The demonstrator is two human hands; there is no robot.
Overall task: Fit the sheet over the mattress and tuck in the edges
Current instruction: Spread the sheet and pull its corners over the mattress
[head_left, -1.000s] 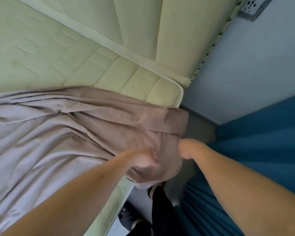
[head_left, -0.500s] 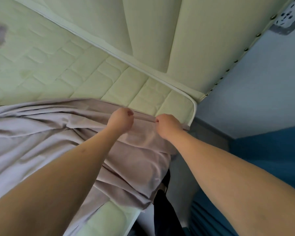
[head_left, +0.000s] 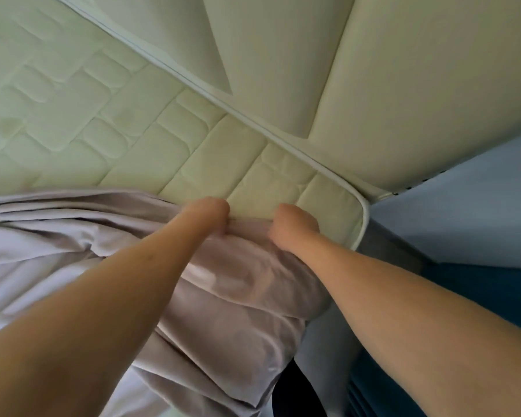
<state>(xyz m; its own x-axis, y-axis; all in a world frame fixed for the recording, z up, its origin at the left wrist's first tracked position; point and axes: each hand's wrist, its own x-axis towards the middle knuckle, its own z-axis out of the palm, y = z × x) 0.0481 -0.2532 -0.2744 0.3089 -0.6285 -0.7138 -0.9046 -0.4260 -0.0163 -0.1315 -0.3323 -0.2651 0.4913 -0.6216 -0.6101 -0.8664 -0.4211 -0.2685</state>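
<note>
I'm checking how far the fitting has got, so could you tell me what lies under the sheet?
The sheet lies bunched over the quilted mattress, whose corner is bare. The left hand and right hand grip its edge. Anything else beneath the folds is hidden.

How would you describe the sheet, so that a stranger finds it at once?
Look at the pale green quilted mattress below the padded headboard. The sheet is the wrinkled mauve cloth on its near part, and both hands grip its top edge near the corner.
</note>
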